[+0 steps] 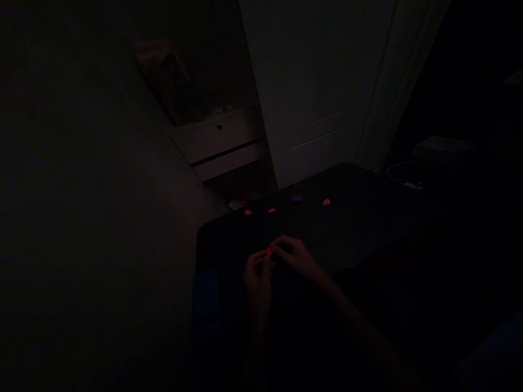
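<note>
In the dim head view, my left hand (258, 275) and my right hand (295, 255) meet above a dark table (322, 234). Between their fingertips is a small bright orange-red piece (268, 252), pinched from both sides; its exact kind is too dark and small to make out. Farther back on the table lie a small orange-red lump (248, 212), a short flat reddish bar (272, 210), a small dark purple block (296, 198) and a pinkish-orange lump (326, 202).
A dark blue flat object (206, 296) lies at the table's left edge. Behind stand a pale drawer unit (224, 139) and a white door (327, 81). A white cable (394, 173) curves at the far right. A wall (122, 218) runs close along the left.
</note>
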A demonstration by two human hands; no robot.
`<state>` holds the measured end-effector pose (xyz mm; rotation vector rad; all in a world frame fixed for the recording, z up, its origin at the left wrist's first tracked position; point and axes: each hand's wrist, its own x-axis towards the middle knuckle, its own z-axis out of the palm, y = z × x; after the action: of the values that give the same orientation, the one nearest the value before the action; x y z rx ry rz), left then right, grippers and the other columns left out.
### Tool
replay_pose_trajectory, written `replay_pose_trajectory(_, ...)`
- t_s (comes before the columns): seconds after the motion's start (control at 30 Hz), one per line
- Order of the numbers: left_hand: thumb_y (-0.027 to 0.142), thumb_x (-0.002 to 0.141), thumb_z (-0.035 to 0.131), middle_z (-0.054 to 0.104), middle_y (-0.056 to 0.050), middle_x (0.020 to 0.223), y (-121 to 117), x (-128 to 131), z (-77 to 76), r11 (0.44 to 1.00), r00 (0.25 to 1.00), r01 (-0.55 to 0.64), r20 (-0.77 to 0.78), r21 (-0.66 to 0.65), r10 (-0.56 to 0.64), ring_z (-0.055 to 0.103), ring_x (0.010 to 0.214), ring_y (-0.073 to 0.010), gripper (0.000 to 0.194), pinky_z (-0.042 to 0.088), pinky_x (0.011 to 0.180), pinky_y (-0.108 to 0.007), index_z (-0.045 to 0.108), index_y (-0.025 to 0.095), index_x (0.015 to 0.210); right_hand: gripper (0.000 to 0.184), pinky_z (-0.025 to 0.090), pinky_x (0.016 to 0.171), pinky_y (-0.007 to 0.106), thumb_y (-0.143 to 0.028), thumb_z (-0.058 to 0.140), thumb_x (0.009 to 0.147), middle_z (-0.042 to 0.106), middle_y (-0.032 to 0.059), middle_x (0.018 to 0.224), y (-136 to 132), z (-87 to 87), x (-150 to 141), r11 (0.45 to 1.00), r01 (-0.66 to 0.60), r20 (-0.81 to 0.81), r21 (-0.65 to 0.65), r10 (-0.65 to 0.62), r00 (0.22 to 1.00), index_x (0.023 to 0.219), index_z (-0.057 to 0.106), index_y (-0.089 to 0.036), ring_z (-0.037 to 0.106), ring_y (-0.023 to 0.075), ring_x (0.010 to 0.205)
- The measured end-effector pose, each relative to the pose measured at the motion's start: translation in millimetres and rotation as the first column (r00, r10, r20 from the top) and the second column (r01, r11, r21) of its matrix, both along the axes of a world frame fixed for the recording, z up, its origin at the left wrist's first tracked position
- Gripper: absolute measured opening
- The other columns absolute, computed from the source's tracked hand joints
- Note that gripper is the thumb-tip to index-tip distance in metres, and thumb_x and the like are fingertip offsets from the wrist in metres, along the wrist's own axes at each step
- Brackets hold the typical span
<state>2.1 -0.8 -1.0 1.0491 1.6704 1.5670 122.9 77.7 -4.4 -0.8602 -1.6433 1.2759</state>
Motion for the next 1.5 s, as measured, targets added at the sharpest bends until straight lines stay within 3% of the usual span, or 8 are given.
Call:
replay_pose_trajectory(0.83,0.054,0.082,0.071,0.068,-0.004,0.075,1.2,0.6,1.1,0.999,1.000,-0.021,-0.015,0.028,0.021,0.065,0.066,-0.0152,0.039,0.049,0.058,-0.024,0.065,0.017,0.094,0.015,0.050,0.078,0.029,-0.030,0.063,0.092,0.075,0.0033,0.088,-0.9,3.9,-0.4,1.000,0.011,0.011,0.006,-0.012,1.000,0.089,0.072,-0.019,0.068,0.0187,0.084)
replay_pose_trajectory(1.5,0.047,0.084,0.070,0.068,-0.003,0.075,0.0,1.2,1.6,0.999,1.000,-0.027,0.011,0.031,0.027,0.063,0.066,-0.0140,0.033,0.049,0.059,-0.023,0.063,0.017,0.097,0.015,0.049,0.078,0.029,-0.030,0.063,0.092,0.074,0.0033,0.088,-2.8,6.5,0.7,1.000,0.011,0.019,0.007,-0.011,1.000,0.090,0.072,-0.018,0.068,0.0190,0.085)
